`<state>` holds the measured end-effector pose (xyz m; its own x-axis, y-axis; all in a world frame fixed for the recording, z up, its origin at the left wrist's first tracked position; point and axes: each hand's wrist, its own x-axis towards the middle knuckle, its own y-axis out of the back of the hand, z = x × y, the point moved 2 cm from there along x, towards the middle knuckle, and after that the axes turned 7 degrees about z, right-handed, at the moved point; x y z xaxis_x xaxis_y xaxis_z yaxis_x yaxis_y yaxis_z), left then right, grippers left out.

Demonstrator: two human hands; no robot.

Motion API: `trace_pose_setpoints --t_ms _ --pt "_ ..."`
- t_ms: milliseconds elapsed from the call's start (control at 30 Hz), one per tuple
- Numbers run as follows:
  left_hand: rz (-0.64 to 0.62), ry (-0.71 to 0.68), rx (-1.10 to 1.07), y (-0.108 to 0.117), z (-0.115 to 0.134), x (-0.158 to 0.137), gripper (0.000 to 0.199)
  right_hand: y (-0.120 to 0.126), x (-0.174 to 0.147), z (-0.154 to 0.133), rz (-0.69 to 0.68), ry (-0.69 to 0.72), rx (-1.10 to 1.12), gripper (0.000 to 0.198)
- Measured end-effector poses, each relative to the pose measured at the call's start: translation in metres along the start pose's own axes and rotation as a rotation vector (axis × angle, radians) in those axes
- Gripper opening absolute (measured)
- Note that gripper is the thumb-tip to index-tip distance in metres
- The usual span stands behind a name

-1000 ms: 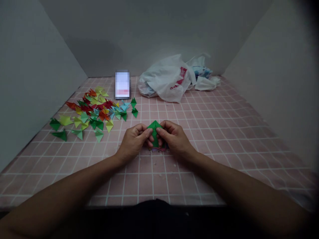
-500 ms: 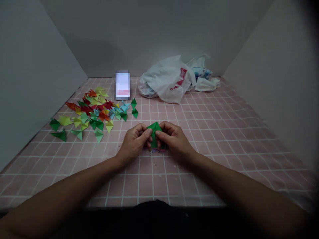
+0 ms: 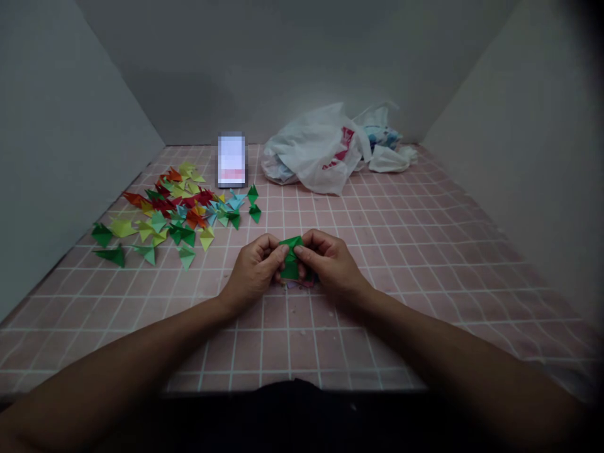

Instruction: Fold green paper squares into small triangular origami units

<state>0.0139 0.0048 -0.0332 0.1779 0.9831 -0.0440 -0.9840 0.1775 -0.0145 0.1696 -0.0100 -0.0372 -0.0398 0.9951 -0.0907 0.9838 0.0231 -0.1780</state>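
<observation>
A small piece of green folded paper [image 3: 290,267] is held between my two hands, its upper edge showing above the fingertips. My left hand [image 3: 259,264] pinches its left side with thumb and fingers. On the right side, my right hand [image 3: 329,261] grips it the same way, thumb on the near face. Beneath the hands, partly hidden, lies a bit of pinkish-purple paper [image 3: 302,284] on the tablecloth. Off to the left spreads a pile of folded paper cranes [image 3: 182,234] in green, yellow, red, orange and light blue.
A phone [image 3: 232,160] with a lit, blurred screen stands upright behind the pile. White plastic bags [image 3: 311,154] with red print lie at the back, a crumpled white tissue-like piece [image 3: 389,160] beside them. Pink checked cloth [image 3: 425,251] covers the table, with walls on three sides.
The green paper's pointed top has been folded, so its upper edge now looks flatter and lower. Both hands keep nearly the same place and grip.
</observation>
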Motion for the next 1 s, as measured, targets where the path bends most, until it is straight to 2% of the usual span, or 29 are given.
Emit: trace_pose_setpoints --t_ms 200,500,700,800,1000 --pt "-0.017 -0.031 0.005 0.0012 -0.0023 -0.0008 0.031 -0.0012 -0.0004 0.0032 0.03 0.011 0.008 0.026" --pt "0.046 -0.073 0.055 0.0001 -0.0007 -0.0042 0.029 -0.0045 -0.0027 0.0034 0.025 0.016 0.004 0.027" --pt "0.053 -0.062 0.049 -0.0016 -0.0032 -0.0067 0.027 -0.0084 -0.0055 0.006 0.04 0.067 -0.015 0.027" --pt "0.045 -0.074 0.062 -0.0018 -0.0034 -0.0079 0.026 -0.0095 -0.0061 0.0063 0.005 0.075 -0.022 0.029" --pt "0.044 -0.166 0.223 0.0013 -0.0013 -0.008 0.026 -0.0059 -0.0051 0.001 -0.073 0.056 0.032 0.023"
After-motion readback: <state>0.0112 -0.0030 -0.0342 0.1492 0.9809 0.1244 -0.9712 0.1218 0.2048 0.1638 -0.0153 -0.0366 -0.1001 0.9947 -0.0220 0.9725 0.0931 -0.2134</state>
